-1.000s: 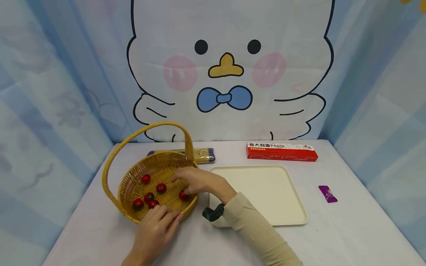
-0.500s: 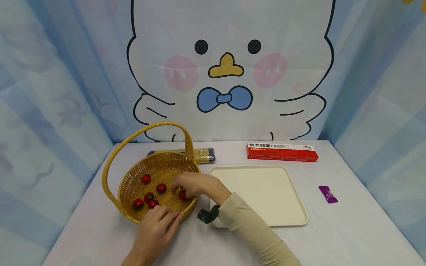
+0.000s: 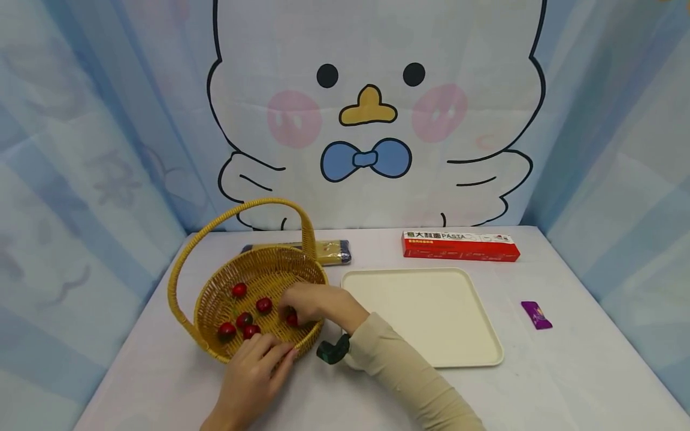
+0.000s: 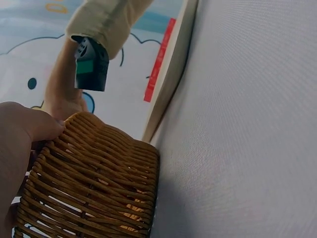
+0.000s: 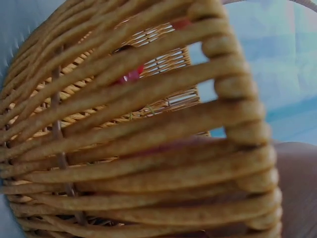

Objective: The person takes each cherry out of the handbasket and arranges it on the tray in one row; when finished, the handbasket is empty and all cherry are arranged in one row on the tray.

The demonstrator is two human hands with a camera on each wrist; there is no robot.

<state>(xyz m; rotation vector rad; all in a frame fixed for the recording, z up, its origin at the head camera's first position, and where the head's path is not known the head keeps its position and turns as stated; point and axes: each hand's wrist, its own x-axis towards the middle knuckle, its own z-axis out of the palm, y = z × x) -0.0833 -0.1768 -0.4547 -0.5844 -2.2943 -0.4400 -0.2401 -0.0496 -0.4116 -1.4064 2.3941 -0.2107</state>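
Observation:
In the head view a yellow-brown wicker basket (image 3: 215,299) with a tall handle stands at the left, with several dark red cherries (image 3: 263,306) on its bottom. My left hand (image 3: 253,371) grips its near rim; the left wrist view has the thumb over the woven edge. Reaching over the right rim, my right hand (image 3: 312,302) curls its fingers around a cherry (image 3: 291,318) low inside the basket. From the right wrist, the basket wall (image 5: 148,119) fills most of the view and hides the fingertips.
A cream tray (image 3: 420,317) lies right of the basket, partly under the right forearm. Behind the basket is a gold and blue packet (image 3: 334,252). A red pasta box (image 3: 460,246) sits at the back right, and a purple wrapped sweet (image 3: 536,315) lies farther right.
My right hand has moved slightly left and lower in the basket, its fingers closing around the cherry near the right wall. My left hand stays on the rim.

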